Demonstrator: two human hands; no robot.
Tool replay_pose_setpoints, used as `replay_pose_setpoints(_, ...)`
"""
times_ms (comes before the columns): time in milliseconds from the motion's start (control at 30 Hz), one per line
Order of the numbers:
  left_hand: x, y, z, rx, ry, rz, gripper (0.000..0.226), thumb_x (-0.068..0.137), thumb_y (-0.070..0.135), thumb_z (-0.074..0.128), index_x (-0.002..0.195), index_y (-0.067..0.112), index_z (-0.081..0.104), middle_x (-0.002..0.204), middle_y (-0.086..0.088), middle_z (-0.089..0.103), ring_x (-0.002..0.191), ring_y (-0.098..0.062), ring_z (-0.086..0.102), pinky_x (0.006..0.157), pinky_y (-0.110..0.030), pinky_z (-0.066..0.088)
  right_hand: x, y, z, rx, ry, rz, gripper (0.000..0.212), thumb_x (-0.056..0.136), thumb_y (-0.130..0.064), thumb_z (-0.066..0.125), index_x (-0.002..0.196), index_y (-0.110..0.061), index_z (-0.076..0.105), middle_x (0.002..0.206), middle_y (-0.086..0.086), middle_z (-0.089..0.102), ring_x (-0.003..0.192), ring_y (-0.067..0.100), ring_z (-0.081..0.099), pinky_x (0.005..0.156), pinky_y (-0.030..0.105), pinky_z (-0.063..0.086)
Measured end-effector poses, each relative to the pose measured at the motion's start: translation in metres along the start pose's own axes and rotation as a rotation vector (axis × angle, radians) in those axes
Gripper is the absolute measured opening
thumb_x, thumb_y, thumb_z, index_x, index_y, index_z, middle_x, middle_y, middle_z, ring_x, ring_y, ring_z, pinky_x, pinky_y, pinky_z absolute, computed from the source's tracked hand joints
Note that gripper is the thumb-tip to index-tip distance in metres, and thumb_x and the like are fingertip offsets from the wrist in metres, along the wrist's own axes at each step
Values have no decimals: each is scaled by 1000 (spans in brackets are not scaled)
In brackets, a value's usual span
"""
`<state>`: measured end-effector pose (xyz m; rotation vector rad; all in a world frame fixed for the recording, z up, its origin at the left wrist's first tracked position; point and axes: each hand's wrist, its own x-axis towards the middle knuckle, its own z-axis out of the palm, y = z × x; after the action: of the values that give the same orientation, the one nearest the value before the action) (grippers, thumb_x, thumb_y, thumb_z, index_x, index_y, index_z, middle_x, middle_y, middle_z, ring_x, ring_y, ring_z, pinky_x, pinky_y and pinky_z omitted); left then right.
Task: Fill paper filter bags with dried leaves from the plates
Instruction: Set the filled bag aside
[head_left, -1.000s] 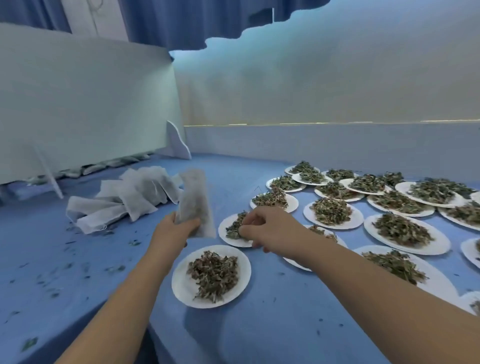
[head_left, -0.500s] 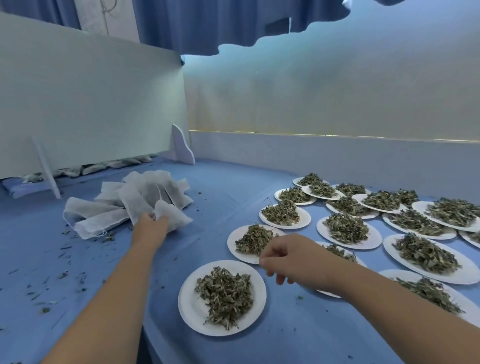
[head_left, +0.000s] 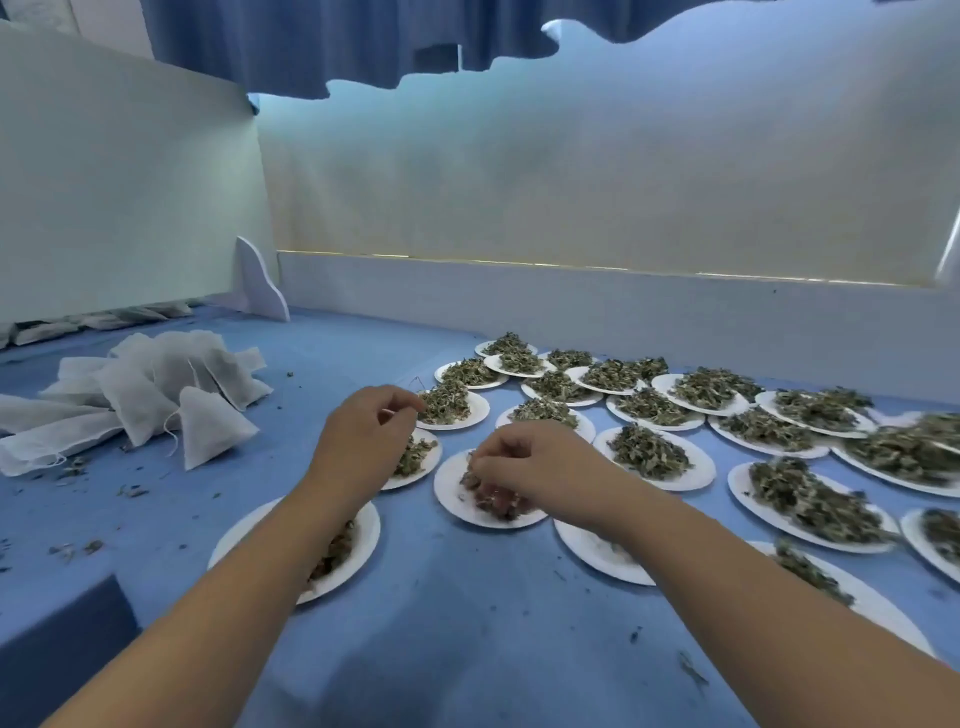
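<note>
Reaching over the blue bench (head_left: 467, 623), the right hand (head_left: 524, 467) curls its fingers down into the leaves (head_left: 498, 506) on a white plate (head_left: 447, 488), with the fingertips buried among them and closed on a clump. The left hand (head_left: 363, 441) hangs just beside it to the left, over a second plate (head_left: 428, 457) of leaves. Its fingers are bent and the thumb meets the forefinger, but whether it pinches anything cannot be told. A third plate (head_left: 363, 535) lies nearer the person, half hidden under the left forearm.

The bags (head_left: 156, 395) lie in a loose white heap at the left of the bench, well apart from both hands, and neither hand touches one. One puffed bag (head_left: 210, 431) stands at the near edge of the heap with a thread trailing from it.

Many more plates (head_left: 654, 457) heaped with leaves crowd the right side of the bench in rows, some with rims overlapping. Leaf crumbs (head_left: 78, 545) are scattered on the cloth at the left. Pale boards (head_left: 104, 208) stand along the back and left edges.
</note>
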<state>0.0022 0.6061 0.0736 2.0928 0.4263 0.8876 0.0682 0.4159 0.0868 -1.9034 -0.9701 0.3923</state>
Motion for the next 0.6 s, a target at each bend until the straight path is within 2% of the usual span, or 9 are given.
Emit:
replay_pose_setpoints(67,-24,34,28,-57,-124,50,28,88,19,56,74,39,69,69,11,65,59,0,57,52,-14,38,-29,6,-24,10,45,-17,10,88,-26,63,84,-18,69,77,-2,72,63,6,65,55,16,47)
replay_pose_setpoints(167,-63,78,72,-48,-300,161,25,87,20,57,78,41,68,68,9,66,54,-7,57,47,-21,45,-77,20,-62,29,118,-11,11,89,-26,63,87,-17,70,77,-1,73,66,9,65,61,21,49)
replay_pose_setpoints(267,-100,113,117,-34,-430,239,25,89,21,56,77,41,67,69,9,66,56,-13,57,54,-32,48,-129,40,-101,9,187,3,13,90,-25,62,88,-16,71,79,0,71,67,8,65,62,21,50)
replay_pose_setpoints(433,-158,166,182,-88,-633,354,29,89,14,53,76,37,67,62,6,64,46,-8,48,45,-19,36,-223,70,-149,53,313,70,14,90,-23,62,85,-13,70,74,-2,70,65,11,63,64,28,50)
replay_pose_setpoints(600,-200,206,227,-63,-798,410,25,92,22,52,79,37,67,65,14,66,45,-1,52,40,-14,37,-299,91,-172,4,435,227,9,90,-22,62,86,-19,69,73,-2,71,64,10,65,59,21,49)
